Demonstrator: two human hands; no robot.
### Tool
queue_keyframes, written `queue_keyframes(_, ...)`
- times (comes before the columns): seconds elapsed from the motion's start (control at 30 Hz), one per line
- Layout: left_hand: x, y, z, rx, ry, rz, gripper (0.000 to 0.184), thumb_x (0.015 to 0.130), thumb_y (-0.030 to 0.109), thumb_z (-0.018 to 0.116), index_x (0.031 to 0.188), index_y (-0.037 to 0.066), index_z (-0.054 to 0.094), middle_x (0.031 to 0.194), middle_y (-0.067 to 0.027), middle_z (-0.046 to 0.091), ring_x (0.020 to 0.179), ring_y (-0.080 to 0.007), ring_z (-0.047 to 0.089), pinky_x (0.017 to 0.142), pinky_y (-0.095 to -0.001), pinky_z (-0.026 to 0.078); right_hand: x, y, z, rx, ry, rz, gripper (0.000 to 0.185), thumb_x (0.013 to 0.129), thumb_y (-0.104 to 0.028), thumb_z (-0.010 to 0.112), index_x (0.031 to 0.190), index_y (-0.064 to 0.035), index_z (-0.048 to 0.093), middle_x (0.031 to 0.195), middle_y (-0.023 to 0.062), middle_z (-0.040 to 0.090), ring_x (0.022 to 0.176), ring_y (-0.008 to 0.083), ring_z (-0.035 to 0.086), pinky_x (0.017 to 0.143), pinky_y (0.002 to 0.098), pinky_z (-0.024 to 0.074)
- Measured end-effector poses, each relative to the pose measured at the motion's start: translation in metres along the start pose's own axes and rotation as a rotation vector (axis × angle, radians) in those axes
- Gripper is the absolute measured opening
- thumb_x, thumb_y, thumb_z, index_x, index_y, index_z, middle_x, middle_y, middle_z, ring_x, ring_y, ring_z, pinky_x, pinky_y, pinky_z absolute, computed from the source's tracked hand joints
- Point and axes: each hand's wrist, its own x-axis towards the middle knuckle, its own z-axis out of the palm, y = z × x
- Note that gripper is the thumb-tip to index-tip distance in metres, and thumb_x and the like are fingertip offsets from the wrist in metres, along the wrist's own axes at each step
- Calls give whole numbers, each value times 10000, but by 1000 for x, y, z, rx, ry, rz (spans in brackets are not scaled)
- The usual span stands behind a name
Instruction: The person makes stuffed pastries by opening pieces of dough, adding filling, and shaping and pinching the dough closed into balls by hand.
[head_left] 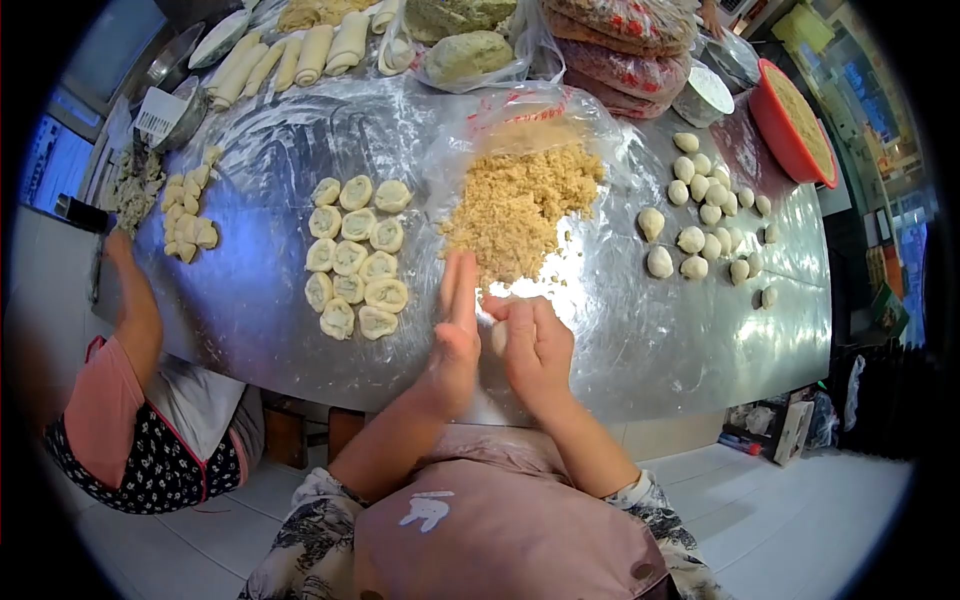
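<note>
My left hand (455,335) is held upright on edge over the near side of the metal table, its fingers straight and stretched out. Beside it, my right hand (537,348) is closed, with the fingers curled in. A small pale piece of dough (498,340) shows at its inner side, mostly hidden by the fingers. Just beyond both hands lies a heap of crumbly yellow filling (525,205), partly under a clear plastic bag (530,105). To the left, flattened dough rounds (350,257) with a greenish middle sit in rows. Round dough balls (690,238) are scattered to the right.
Dough rolls (313,52), bagged greenish dough (468,57) and stacked reddish bags (625,50) line the back. A red basin (775,115) stands at the right edge. At left, a co-worker's arm (140,310) reaches over the table near small dough pieces (188,215).
</note>
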Motion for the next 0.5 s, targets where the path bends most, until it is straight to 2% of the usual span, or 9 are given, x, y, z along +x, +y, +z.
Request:
queue_keyframes(0.03,1,-5,-7,65,-59,5,1147,724,834,128,1445,-39,-59,1526,-189,19,1337,-248,235,1095,-364,194,-1,0,-4,-66,-41,44,318,983,-240,413,1096,15,567,1076,194,633,990,276,625,837,320,485)
queue_keyframes(0.07,2,-8,-10,131,-119,10,1149,726,833,152,1444,-36,-67,1523,-201,17,1342,-253,232,1100,-363,184,0,0,-3,-94,-64,-81,328,980,-233,415,1158,20,524,1164,219,567,1073,306,567,896,341,447)
queue_keyframes(0.1,1,-3,2,-45,-105,80,1064,836,683,434,1422,-101,17,1480,-270,128,1388,-353,142,1115,-410,174,1,1,0,-121,-86,-205,355,977,-225,417,1221,24,482,1252,245,500,1157,336,508,954,362,409)
queue_keyframes(0.13,-1,2,1,55,-191,36,1059,818,618,513,1419,-103,22,1475,-278,131,1390,-364,132,1117,-413,168,2,2,1,-148,-104,-328,396,973,-218,420,1283,29,440,1340,270,434,1241,366,450,1012,383,371)
queue_keyframes(0.17,-3,6,-2,155,-279,-8,1063,799,553,591,1417,-104,28,1470,-286,135,1391,-374,121,1118,-416,163,9,4,-8,-119,-251,-238,521,973,-228,395,1399,38,256,1475,289,168,1377,409,186,1111,420,196)
queue_keyframes(0.23,-8,34,12,385,-329,-54,1041,728,334,729,1403,-108,70,1441,-315,163,1381,-412,121,1119,-437,165,32,16,-15,-234,-131,-154,532,974,-243,366,1405,41,237,1479,303,118,1386,420,130,1121,431,153)
queue_keyframes(0.3,-14,26,17,437,-312,-8,1017,711,280,724,1401,-105,84,1433,-317,173,1367,-434,141,1117,-445,169,40,34,-21,-240,-81,-93,562,965,-248,336,1421,43,186,1489,305,42,1392,437,57,1130,447,91)
queue_keyframes(0.43,-7,28,9,528,-447,-16,929,662,138,631,1391,-106,109,1420,-331,172,1339,-472,168,1116,-466,162,11,-7,-12,-206,-252,-339,596,957,-285,361,1424,42,187,1483,309,85,1389,436,86,1125,441,111)
queue_keyframes(0.5,-18,27,12,672,-436,-66,869,631,96,575,1379,-96,178,1420,-327,185,1327,-477,183,1108,-480,175,27,14,-12,-114,-200,-118,607,954,-303,365,1425,38,190,1483,306,93,1392,435,69,1126,446,98)
